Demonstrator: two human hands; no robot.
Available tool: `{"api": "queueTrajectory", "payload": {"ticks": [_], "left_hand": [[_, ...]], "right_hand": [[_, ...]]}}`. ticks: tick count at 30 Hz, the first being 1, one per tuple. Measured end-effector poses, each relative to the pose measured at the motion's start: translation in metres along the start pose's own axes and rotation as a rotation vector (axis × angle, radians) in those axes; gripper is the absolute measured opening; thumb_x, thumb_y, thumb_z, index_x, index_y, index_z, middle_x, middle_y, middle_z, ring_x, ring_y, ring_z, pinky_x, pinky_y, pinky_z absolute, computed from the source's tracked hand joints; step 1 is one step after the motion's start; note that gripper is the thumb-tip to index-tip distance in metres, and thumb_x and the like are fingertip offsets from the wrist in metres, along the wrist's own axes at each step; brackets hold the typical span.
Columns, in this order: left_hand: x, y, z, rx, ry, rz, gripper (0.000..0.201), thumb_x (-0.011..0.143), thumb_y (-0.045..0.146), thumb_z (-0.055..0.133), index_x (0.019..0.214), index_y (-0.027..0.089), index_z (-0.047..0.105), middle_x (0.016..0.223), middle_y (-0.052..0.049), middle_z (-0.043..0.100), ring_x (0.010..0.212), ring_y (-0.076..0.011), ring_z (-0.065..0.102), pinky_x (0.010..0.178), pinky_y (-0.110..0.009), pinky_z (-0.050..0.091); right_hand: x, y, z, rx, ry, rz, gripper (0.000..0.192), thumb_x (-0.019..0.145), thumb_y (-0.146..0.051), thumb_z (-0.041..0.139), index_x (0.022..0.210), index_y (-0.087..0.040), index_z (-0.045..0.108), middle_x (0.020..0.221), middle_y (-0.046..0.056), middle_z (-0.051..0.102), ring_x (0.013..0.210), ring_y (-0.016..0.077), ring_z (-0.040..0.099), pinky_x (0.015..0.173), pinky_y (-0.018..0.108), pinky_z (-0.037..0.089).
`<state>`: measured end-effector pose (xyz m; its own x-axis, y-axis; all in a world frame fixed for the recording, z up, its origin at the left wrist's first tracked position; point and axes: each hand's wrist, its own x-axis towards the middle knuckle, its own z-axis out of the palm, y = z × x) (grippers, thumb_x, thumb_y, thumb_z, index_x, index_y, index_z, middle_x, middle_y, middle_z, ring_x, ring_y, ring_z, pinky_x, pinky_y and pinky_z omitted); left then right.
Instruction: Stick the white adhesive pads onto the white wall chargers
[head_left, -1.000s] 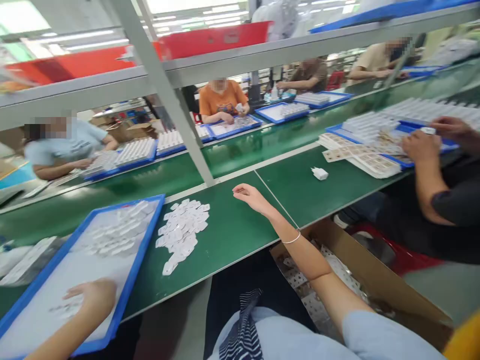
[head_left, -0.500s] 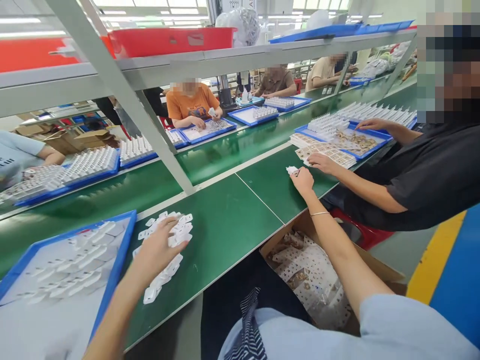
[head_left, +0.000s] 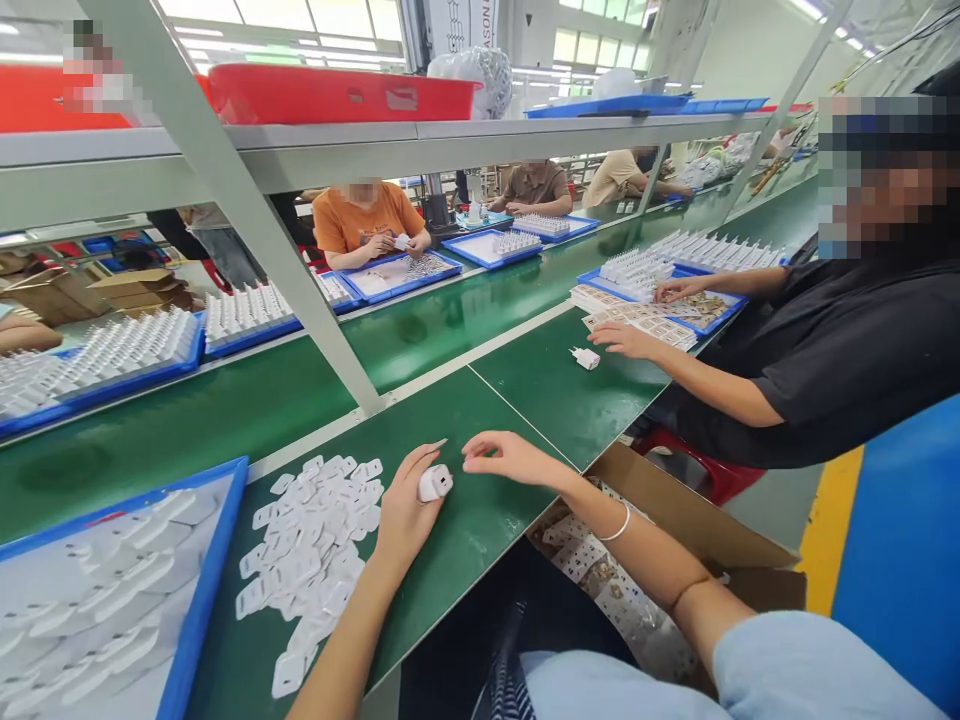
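My left hand (head_left: 409,510) is closed around a white plug charger (head_left: 435,484), its slotted end facing right. A thin pale piece (head_left: 435,443) shows edge-on at the fingertips of that hand; its kind is unclear. Just to the right, my right hand (head_left: 514,460) hovers over the green bench with fingers loosely bent and apart, and nothing shows in it. Left of my left hand lies a heap of flat white slotted plastic covers (head_left: 315,540). Another white plug charger (head_left: 585,357) lies farther right, beside a co-worker's hand (head_left: 626,340).
A blue-rimmed tray (head_left: 241,490) with rows of white parts stands at the left. A slanted metal post (head_left: 300,270) rises behind the bench. Below its front edge is an open carton (head_left: 697,510). The co-worker's blue tray (head_left: 720,315) and printed sheets (head_left: 645,325) lie at the right.
My right hand has come back left from beside the co-worker's hand. My left hand has moved right from the cover heap and now holds a charger. The view has shifted slightly.
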<state>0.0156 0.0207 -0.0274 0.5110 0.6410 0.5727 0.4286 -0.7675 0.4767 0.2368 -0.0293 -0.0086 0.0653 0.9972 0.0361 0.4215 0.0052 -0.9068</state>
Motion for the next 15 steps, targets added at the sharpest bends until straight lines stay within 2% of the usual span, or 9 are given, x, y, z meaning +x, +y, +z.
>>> {"api": "queueTrajectory", "payload": {"ticks": [2,4,6,7,9,11,13,15], "left_hand": [[0.000,-0.001,-0.002,-0.107,0.058,-0.084,0.034,0.085,0.038,0.072,0.115,0.022,0.066,0.128,-0.011,0.067,0.110,-0.0265,0.071,0.098,-0.046,0.060],[0.001,0.003,-0.005,-0.194,0.084,-0.137,0.041,0.081,0.042,0.077,0.115,0.023,0.068,0.131,-0.012,0.065,0.104,-0.0263,0.072,0.094,-0.046,0.062],[0.002,0.008,-0.006,-0.212,0.097,-0.163,0.045,0.078,0.043,0.079,0.117,0.024,0.069,0.131,-0.012,0.065,0.108,-0.0274,0.071,0.092,-0.046,0.062],[0.002,0.010,-0.007,-0.204,0.103,-0.172,0.046,0.077,0.042,0.080,0.118,0.024,0.069,0.130,-0.012,0.065,0.112,-0.0282,0.069,0.091,-0.045,0.062],[0.003,0.014,-0.009,-0.194,0.097,-0.189,0.046,0.076,0.039,0.082,0.118,0.025,0.069,0.128,-0.011,0.065,0.116,-0.0286,0.067,0.090,-0.043,0.062],[0.004,0.016,-0.012,-0.207,0.076,-0.203,0.044,0.077,0.035,0.080,0.119,0.025,0.069,0.129,-0.011,0.065,0.116,-0.0273,0.067,0.092,-0.042,0.061],[0.004,0.017,-0.015,-0.214,0.079,-0.209,0.038,0.081,0.033,0.076,0.118,0.025,0.069,0.129,-0.010,0.065,0.117,-0.0261,0.066,0.098,-0.043,0.058],[0.005,0.017,-0.017,-0.222,0.108,-0.201,0.034,0.085,0.032,0.072,0.118,0.025,0.068,0.128,-0.010,0.066,0.116,-0.0248,0.067,0.101,-0.044,0.057]], "right_hand": [[0.006,0.018,-0.035,-0.091,0.217,0.123,0.040,0.077,-0.045,0.080,0.105,-0.018,0.072,0.113,0.012,0.072,0.110,0.0286,0.066,0.096,0.041,0.052],[0.014,0.036,-0.075,-0.206,0.490,0.281,0.051,0.079,-0.037,0.080,0.120,-0.011,0.065,0.132,0.023,0.061,0.131,0.0380,0.051,0.108,0.052,0.042],[0.021,0.050,-0.114,-0.294,0.704,0.419,0.056,0.085,-0.032,0.075,0.133,-0.010,0.057,0.144,0.025,0.050,0.139,0.0401,0.042,0.112,0.058,0.037],[0.025,0.055,-0.132,-0.325,0.771,0.471,0.053,0.089,-0.032,0.071,0.136,-0.013,0.055,0.147,0.021,0.048,0.137,0.0376,0.044,0.111,0.059,0.039],[0.031,0.061,-0.159,-0.362,0.830,0.534,0.045,0.095,-0.033,0.065,0.136,-0.017,0.056,0.143,0.014,0.053,0.127,0.0309,0.055,0.104,0.055,0.047],[0.037,0.061,-0.175,-0.372,0.815,0.548,0.039,0.097,-0.034,0.063,0.132,-0.018,0.058,0.136,0.011,0.058,0.117,0.0264,0.062,0.097,0.050,0.054],[0.044,0.056,-0.176,-0.364,0.751,0.518,0.036,0.097,-0.035,0.063,0.128,-0.016,0.060,0.130,0.011,0.062,0.111,0.0243,0.064,0.093,0.046,0.056],[0.051,0.045,-0.162,-0.334,0.639,0.441,0.031,0.096,-0.033,0.065,0.121,-0.014,0.063,0.119,0.010,0.067,0.103,0.0228,0.067,0.090,0.044,0.056]]}}
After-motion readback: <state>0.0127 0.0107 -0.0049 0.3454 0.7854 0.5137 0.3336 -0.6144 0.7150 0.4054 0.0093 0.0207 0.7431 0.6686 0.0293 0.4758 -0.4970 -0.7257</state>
